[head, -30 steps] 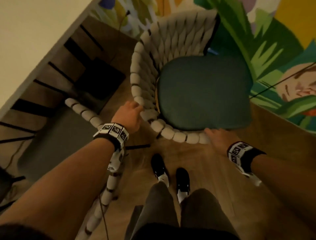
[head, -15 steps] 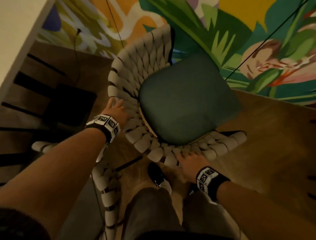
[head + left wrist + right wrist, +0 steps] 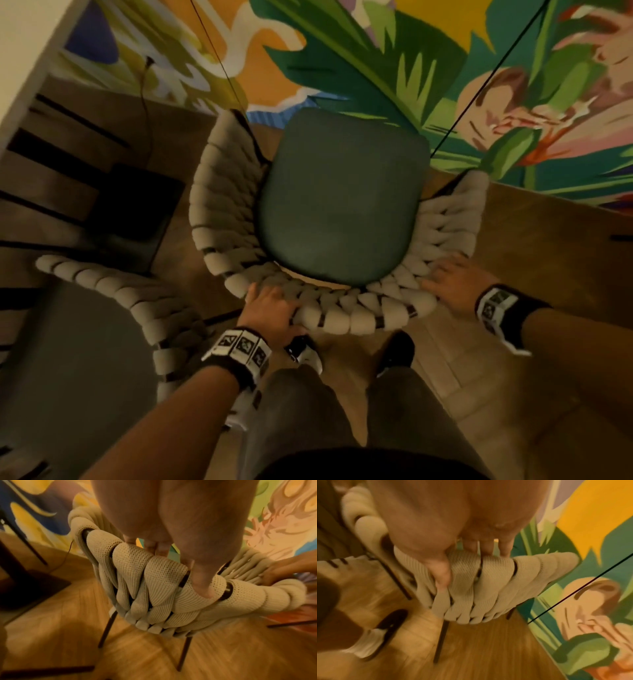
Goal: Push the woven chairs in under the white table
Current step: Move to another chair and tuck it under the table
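Floorboards [image 3: 534, 274] of warm wood meet a painted leaf mural [image 3: 376, 61] overhead where I see the woven chair [image 3: 219, 192] clear of the white table [image 3: 30, 44], while my wrist views show left hand [image 3: 171, 520] and right hand [image 3: 445, 520] each curled over its backrest rim.

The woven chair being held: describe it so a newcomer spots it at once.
Below the colourful leaf mural, on the wooden floor, stands the cream rope-woven chair. Unlike the second woven chair at its left, it shows a dark green seat cushion, with both hands on its back rim.
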Tool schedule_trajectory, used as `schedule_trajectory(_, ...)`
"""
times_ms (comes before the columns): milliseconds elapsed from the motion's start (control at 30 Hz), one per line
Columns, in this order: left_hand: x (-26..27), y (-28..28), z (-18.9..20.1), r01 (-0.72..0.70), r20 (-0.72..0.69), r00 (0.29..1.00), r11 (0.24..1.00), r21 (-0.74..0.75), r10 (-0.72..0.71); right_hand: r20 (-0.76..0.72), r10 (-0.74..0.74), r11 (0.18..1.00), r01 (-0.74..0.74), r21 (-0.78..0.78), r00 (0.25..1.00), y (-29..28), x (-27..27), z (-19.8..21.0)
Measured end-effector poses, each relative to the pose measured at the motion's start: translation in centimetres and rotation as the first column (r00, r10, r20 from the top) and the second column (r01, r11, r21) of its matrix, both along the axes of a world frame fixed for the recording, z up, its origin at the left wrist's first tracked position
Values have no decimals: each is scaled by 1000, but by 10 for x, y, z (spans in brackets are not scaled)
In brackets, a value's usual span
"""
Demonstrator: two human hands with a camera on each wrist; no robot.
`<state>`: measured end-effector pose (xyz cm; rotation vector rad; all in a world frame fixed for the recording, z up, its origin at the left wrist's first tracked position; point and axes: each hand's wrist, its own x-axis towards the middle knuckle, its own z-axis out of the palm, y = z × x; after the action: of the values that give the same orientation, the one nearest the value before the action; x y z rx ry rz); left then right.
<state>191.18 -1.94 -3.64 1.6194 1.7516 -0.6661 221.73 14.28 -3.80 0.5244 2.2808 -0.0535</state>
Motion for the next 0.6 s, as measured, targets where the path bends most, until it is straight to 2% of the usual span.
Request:
schedule_trajectory(100, 29, -12, 0, -101, 177, 980, 994, 33, 93, 80, -41, 999, 42, -10, 996, 34, 7, 10)
schedule_trajectory(167, 18, -13, 2, -163, 260, 957, 980, 117, 128, 45, -51, 997, 54, -60, 998, 31, 1, 16)
schedule_trajectory(200, 5, -12, 2, -125, 218, 972, 975, 181, 84, 31, -87, 986, 91, -138, 996, 20, -1, 14)
schedule_trajectory(233, -10, -11, 3, -54, 108, 994, 975, 216, 31, 28, -130, 968, 133, -214, 991, 3, -3, 12)
schedule_trajectory(267, -26, -11, 4, -7, -17, 1000, 983, 184, 11, 28, -158, 952, 160, -260, 987, -18, -5, 10)
schedule_trajectory(333, -44, -16, 5, -17, -203, 979, 1000, 9, 18, -14, -209, 947, 198, -254, 978, -54, -6, 5)
schedule_trajectory(367, -46, -18, 2, -40, -233, 972, 997, -67, 23, -46, -229, 951, 213, -222, 972, -65, -5, 2)
schedule_trajectory(433, -42, -18, 1, -43, -245, 970, 992, -117, 13, -118, -232, 964, 212, -161, 966, -69, -1, -6)
schedule_trajectory(600, -27, -21, 2, -96, -281, 957, 992, -79, 70, -159, -106, 985, 82, -155, 982, -30, 9, -6)
